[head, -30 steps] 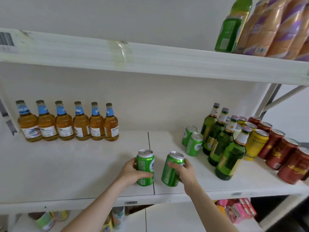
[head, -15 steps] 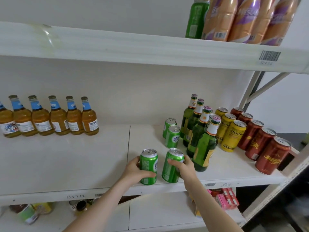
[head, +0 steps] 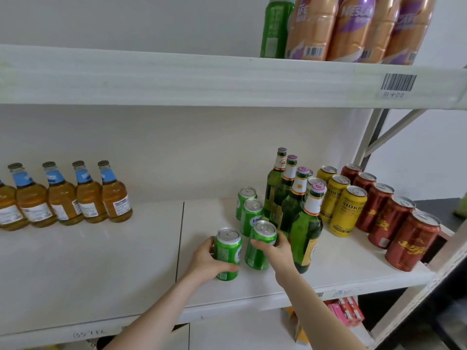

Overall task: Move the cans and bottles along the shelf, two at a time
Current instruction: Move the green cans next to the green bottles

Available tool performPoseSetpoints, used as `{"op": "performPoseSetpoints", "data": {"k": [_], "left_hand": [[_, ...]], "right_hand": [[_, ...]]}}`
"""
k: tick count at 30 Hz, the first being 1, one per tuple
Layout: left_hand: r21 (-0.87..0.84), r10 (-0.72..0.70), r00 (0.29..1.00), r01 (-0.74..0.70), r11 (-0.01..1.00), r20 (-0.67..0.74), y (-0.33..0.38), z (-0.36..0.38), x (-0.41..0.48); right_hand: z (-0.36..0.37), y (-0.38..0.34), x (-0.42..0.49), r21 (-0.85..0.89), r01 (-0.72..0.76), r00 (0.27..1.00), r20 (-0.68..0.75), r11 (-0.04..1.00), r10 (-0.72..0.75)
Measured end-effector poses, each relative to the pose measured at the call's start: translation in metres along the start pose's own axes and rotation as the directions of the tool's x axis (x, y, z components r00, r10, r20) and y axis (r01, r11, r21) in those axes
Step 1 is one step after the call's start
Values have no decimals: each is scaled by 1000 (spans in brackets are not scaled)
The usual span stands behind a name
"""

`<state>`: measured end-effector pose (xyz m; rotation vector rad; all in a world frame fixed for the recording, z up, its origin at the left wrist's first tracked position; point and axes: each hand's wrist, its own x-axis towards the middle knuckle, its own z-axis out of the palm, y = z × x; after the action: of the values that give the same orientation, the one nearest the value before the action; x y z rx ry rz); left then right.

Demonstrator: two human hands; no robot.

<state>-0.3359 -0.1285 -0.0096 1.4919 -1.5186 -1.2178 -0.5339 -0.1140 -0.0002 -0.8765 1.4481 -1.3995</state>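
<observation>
Since the earlier frame the two green cans in my hands have travelled right, away from the seam in the board and up against the other drinks. The long white shelf board (head: 101, 261) carries everything; a second white shelf (head: 177, 79) runs above it, with a barcode sticker (head: 398, 83) on its front edge and tall bronze-and-purple plastic bottles (head: 353, 29) beside a green plastic bottle (head: 275, 29) on top. Far left on the lower board stands a row of amber glass bottles with blue neck labels (head: 88, 198). On the right, green glass bottles with white-and-red neck labels (head: 305, 238) stand in a file, then yellow cans (head: 346, 213), then dark red cans (head: 412, 243) nearest the shelf end. Two more green cans (head: 249, 210) stand one behind the other, just left of the green bottles. My left hand (head: 204, 261) is wrapped round the left green aluminium can (head: 228, 248), which has a silver pull-tab top and a white-and-blue label patch and stands upright just right of the seam. My right hand (head: 280, 251) is wrapped round the right green aluminium can (head: 255, 258), of the same design, its top leaning a little to the right, close in front of the standing pair and just beside the front green bottle. Whether either held can rests on the board, I cannot tell.
</observation>
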Motion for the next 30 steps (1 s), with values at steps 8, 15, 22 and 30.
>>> {"op": "performPoseSetpoints", "data": {"k": [8,15,22,30], "left_hand": [[-24,3,997,-4,1000,-76,-6,7,9],[-40,13,995,-17,999,-100,-14,5,12],[-70,19,995,-26,997,-100,-26,5,14],[-154,10,999,-16,988,-38,-53,-8,17]], "right_hand": [[10,0,25,-94,27,1000,5,995,-27],[14,5,39,-132,17,1000,2,991,-16],[14,8,42,-147,27,999,-15,989,-30],[0,18,13,-23,43,997,-64,999,-45]]}}
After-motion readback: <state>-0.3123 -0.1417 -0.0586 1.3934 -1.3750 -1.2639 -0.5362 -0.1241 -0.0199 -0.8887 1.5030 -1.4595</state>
